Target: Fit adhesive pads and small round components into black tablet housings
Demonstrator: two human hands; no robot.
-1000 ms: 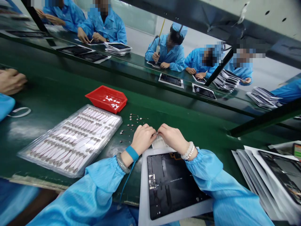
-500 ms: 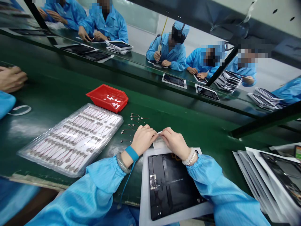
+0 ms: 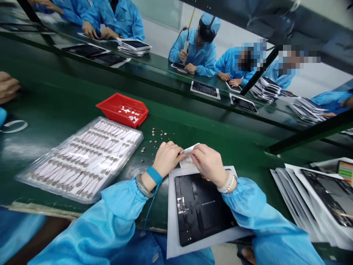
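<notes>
Green assembly belt [image 3: 193,129] | white film strip [image 3: 190,149] over black tablet panel [image 3: 204,209] | left hand [image 3: 167,159], right hand [image 3: 208,163]: narrow fingertip pinch on strip | looks light, floppy, tear-prone: hold by edges

My left hand [image 3: 167,159] is just beside my right hand [image 3: 209,164], the fingers of both are bent inward for pinching, and my forearms wear blue sleeves [image 3: 121,206].

The tray [image 3: 121,108] is red with white scraps, the sleeves [image 3: 116,209] light blue, the tablet panel [image 3: 204,208] black.
</notes>
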